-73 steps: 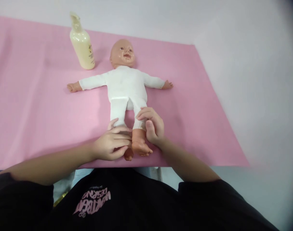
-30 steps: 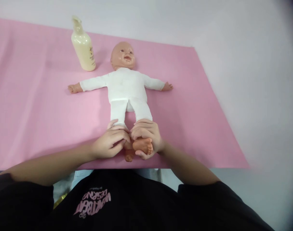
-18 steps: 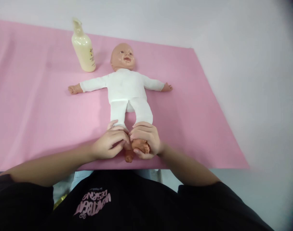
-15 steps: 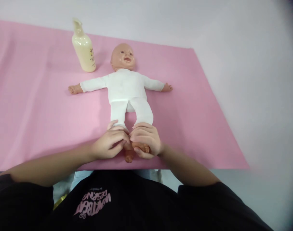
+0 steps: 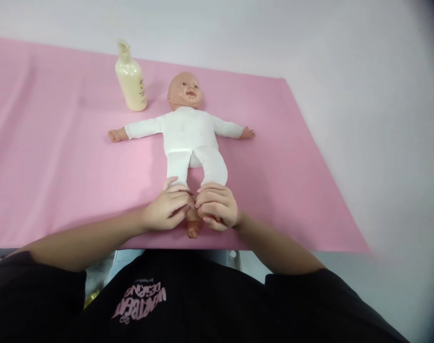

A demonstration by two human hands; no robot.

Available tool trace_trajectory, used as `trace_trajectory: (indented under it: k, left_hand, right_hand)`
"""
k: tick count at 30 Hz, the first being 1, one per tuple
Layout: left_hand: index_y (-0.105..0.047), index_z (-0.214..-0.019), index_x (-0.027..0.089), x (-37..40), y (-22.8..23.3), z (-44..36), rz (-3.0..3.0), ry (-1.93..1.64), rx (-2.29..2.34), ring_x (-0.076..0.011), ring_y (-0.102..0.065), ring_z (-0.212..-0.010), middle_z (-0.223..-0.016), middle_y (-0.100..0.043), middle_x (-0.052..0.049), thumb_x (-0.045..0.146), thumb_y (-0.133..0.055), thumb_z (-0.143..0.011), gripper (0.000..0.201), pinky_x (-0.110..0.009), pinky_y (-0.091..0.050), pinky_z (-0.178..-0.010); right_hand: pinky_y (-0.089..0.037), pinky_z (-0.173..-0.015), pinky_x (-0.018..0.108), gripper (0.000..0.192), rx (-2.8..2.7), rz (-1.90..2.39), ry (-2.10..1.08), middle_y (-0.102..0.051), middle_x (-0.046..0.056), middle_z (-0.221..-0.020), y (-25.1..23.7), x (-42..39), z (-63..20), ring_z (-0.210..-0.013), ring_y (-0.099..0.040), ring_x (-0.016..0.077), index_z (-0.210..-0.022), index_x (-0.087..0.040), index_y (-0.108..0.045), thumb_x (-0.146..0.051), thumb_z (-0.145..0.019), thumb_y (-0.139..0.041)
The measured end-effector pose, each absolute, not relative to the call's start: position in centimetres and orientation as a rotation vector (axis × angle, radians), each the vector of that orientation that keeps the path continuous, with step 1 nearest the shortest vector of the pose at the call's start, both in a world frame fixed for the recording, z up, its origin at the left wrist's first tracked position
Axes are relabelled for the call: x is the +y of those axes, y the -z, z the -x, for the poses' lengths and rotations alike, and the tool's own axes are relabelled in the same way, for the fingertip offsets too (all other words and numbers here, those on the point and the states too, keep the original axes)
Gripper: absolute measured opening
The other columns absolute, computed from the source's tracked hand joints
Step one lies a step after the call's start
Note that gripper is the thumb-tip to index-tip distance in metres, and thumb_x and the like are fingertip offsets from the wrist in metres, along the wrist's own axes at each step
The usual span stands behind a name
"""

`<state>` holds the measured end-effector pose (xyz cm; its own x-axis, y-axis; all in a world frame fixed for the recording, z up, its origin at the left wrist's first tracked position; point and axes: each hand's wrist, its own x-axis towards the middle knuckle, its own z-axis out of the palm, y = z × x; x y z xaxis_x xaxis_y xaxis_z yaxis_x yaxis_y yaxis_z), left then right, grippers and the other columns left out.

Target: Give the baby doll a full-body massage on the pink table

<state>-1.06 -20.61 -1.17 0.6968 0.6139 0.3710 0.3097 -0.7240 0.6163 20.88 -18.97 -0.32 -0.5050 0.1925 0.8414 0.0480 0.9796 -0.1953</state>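
Observation:
A baby doll (image 5: 190, 128) with a white cloth body lies on its back, arms spread and feet toward me. My left hand (image 5: 170, 207) is closed around its lower leg on the left side; the bare foot (image 5: 193, 229) sticks out below. Around the doll's other lower leg and foot, my right hand (image 5: 218, 206) is wrapped, its fingers hiding nearly all of that foot. Both hands almost touch each other between the legs.
A pale yellow pump bottle (image 5: 131, 85) stands to the left of the doll's head. Pink cloth (image 5: 281, 181) covers the table, its near edge just in front of my body. Behind it is a pale wall or surface (image 5: 238, 33).
The camera view has shifted slightly. My right hand's fingers have curled further over the doll's foot, whose toes showed before and are now covered. My left hand keeps its grip.

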Motion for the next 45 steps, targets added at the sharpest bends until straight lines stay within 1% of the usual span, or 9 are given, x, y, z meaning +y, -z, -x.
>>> trace_trajectory:
  k: [9,16,20,24,29,31,36,40,45]
  left_hand:
    - [-0.064,-0.093,0.022,-20.04,1.81,0.60,-2.414,-0.790,0.759,-0.0233,-0.064,-0.112,-0.095,-0.074,-0.004,0.017,-0.046,-0.097,0.019,-0.048,-0.032,-0.114]
    - [-0.061,-0.090,0.022,-19.73,1.77,0.52,-2.407,-0.818,0.765,-0.0223,-0.064,-0.107,-0.092,-0.074,-0.004,0.018,-0.044,-0.097,0.019,-0.045,-0.036,-0.109]
    - [-0.062,-0.092,0.022,-19.87,1.69,0.61,-2.402,-0.804,0.765,-0.0218,-0.065,-0.106,-0.095,-0.074,-0.004,0.019,-0.043,-0.099,0.021,-0.046,-0.034,-0.111]
    - [-0.063,-0.093,0.023,-19.98,1.77,0.63,-2.393,-0.822,0.775,-0.0213,-0.065,-0.106,-0.094,-0.074,-0.003,0.020,-0.042,-0.100,0.022,-0.047,-0.031,-0.112]
    - [-0.062,-0.092,0.023,-20.08,1.85,0.74,-2.394,-0.810,0.777,-0.0204,-0.065,-0.106,-0.095,-0.074,-0.003,0.020,-0.043,-0.101,0.021,-0.048,-0.025,-0.117]
    - [-0.062,-0.091,0.022,-20.09,1.80,0.81,-2.398,-0.791,0.780,-0.0203,-0.065,-0.106,-0.096,-0.075,-0.003,0.019,-0.044,-0.100,0.020,-0.048,-0.024,-0.118]
    - [-0.062,-0.092,0.022,-20.05,1.48,0.96,-2.403,-0.728,0.800,-0.0209,-0.065,-0.108,-0.098,-0.074,-0.004,0.021,-0.043,-0.100,0.021,-0.048,-0.025,-0.119]
    - [-0.062,-0.092,0.021,-20.02,1.27,0.99,-2.404,-0.728,0.794,-0.0207,-0.065,-0.106,-0.096,-0.073,-0.003,0.021,-0.043,-0.100,0.021,-0.048,-0.029,-0.118]
    - [-0.060,-0.091,0.022,-20.15,1.33,1.05,-2.416,-0.743,0.808,-0.0210,-0.065,-0.105,-0.096,-0.072,-0.004,0.019,-0.043,-0.099,0.019,-0.049,-0.032,-0.117]
  right_hand:
    - [-0.062,-0.070,0.034,0.013,-2.073,0.195,-0.061,-0.067,0.002,-0.071,0.62,-18.70,-20.57,-0.066,-0.064,0.0171,-0.089,-0.023,-0.053,-0.024,-0.094,-0.065]
    - [-0.062,-0.072,0.034,0.011,-2.073,0.218,-0.098,-0.067,0.001,-0.072,0.61,-18.97,-20.56,-0.066,-0.065,0.0157,-0.090,-0.025,-0.053,-0.015,-0.090,-0.057]
    - [-0.061,-0.073,0.035,0.010,-2.077,0.181,-0.148,-0.067,0.002,-0.073,0.78,-18.87,-20.76,-0.066,-0.065,0.0162,-0.090,-0.024,-0.054,-0.019,-0.097,-0.049]
    - [-0.061,-0.072,0.036,0.024,-2.071,0.150,-0.139,-0.068,0.004,-0.073,0.84,-18.63,-20.69,-0.066,-0.066,0.0176,-0.088,-0.023,-0.055,-0.030,-0.105,-0.040]
    - [-0.060,-0.070,0.033,0.010,-2.071,0.155,-0.087,-0.068,0.001,-0.071,0.68,-18.82,-20.26,-0.066,-0.066,0.0162,-0.087,-0.024,-0.054,-0.024,-0.095,-0.061]
    - [-0.060,-0.071,0.032,0.014,-2.080,0.163,-0.077,-0.068,0.000,-0.072,0.67,-19.00,-20.13,-0.066,-0.067,0.0155,-0.088,-0.024,-0.054,-0.019,-0.090,-0.067]
    - [-0.058,-0.072,0.032,0.011,-2.094,0.187,-0.158,-0.068,0.001,-0.073,1.00,-19.19,-20.24,-0.067,-0.065,0.0161,-0.089,-0.024,-0.054,-0.013,-0.090,-0.057]
    - [-0.059,-0.073,0.035,0.012,-2.099,0.125,-0.236,-0.066,0.002,-0.072,1.15,-19.05,-20.38,-0.067,-0.064,0.0174,-0.089,-0.023,-0.054,-0.020,-0.098,-0.046]
    - [-0.058,-0.072,0.032,0.013,-2.121,0.149,-0.160,-0.067,0.001,-0.073,0.96,-19.05,-20.05,-0.067,-0.066,0.0170,-0.088,-0.024,-0.051,-0.028,-0.094,-0.062]
